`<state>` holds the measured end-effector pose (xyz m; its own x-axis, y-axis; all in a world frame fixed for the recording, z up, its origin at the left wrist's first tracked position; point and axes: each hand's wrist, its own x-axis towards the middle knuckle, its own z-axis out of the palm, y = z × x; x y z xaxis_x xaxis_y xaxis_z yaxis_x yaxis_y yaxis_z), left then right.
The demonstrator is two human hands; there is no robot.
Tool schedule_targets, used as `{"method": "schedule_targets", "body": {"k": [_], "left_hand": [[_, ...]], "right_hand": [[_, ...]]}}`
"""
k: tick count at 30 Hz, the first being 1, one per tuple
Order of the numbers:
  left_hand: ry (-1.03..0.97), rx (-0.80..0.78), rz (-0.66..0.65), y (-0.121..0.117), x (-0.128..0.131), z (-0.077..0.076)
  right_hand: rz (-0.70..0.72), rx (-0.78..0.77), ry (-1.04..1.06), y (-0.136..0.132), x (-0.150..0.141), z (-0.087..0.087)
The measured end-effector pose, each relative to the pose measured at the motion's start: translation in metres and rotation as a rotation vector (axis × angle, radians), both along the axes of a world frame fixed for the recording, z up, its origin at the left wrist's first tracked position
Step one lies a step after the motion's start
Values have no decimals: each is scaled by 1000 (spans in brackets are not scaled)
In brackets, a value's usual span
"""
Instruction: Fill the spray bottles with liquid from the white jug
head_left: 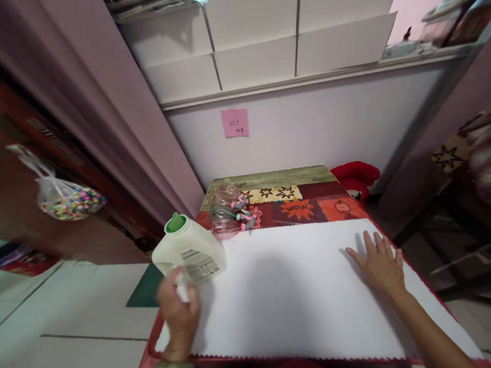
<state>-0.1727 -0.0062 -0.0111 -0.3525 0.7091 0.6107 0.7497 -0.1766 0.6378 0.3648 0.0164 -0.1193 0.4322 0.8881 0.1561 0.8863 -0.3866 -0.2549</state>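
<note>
On the left of the white mat (300, 291) stands an off-white detergent jug (203, 252) with a printed label and a green spout at its top. My left hand (180, 303) is just in front of the jug, its fingers curled around a small white object (182, 289). Motion blur hides what kind of object this is, and I cannot tell whether the hand touches the jug. Over on the right, my right hand (379, 262) lies flat on the mat, fingers spread and holding nothing.
Several spray bottles (230, 212) with pink and grey heads lie behind the jug on the patterned tablecloth (308, 208). A pink note (234, 123) is stuck to the wall. At left hangs a bag of colourful beads (69, 201). Something red (356, 175) sits beyond the table's right corner.
</note>
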Motion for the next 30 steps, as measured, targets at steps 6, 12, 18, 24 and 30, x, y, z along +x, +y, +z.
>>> {"method": "schedule_targets", "body": {"k": [6,12,18,24,30], "left_hand": [[663,-385,-511,-15,76,-68],[823,-487,-475,-18,71,-88],[707,-467,-510,-16,66,-87],[197,-370,-560,8,97,-44],[-335,-447,-720,30,176,-2]], "right_hand": [[-4,-121,-6,-4,19,-11],[7,-132,-25,-6,28,-19],[-25,85,-24,-7,13,0],[132,215,469,9,-52,59],[355,230,1235,-9,-203,99]]}}
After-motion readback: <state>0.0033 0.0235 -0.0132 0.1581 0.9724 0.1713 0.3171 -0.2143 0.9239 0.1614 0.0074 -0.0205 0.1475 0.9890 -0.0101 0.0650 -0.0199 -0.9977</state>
